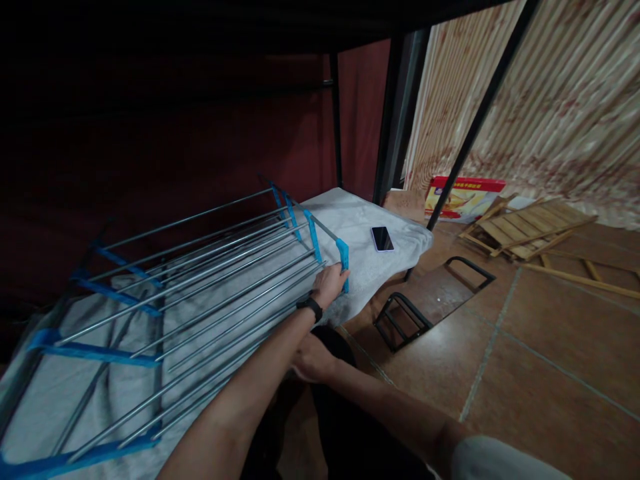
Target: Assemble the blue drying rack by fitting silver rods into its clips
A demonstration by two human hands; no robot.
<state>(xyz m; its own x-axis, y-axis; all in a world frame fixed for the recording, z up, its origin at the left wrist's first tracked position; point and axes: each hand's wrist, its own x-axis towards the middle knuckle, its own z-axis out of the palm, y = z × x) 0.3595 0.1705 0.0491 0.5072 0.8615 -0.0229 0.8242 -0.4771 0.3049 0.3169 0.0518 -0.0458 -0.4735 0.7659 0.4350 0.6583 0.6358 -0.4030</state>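
A rack (200, 280) of grey metal tubes with blue plastic connectors lies across a surface covered by a pale grey cloth (345, 213). My left hand (329, 285), with a dark band on its wrist, is closed at the rack's right end. Its fingers are around the end beside a blue connector (343, 253). Below it, my right hand (313, 358) is closed near the rack's front edge, close above my dark-clothed leg. The fingers of that hand are mostly hidden, and what they hold cannot be made out.
A phone (383, 239) lies on the cloth right of the rack. Black posts (473, 127) rise around the surface. On the tiled floor (540, 347) are a low black-framed item (403, 320), folded wooden furniture (537, 227) and a red-and-yellow box (463, 200). A patterned curtain (550, 100) hangs behind.
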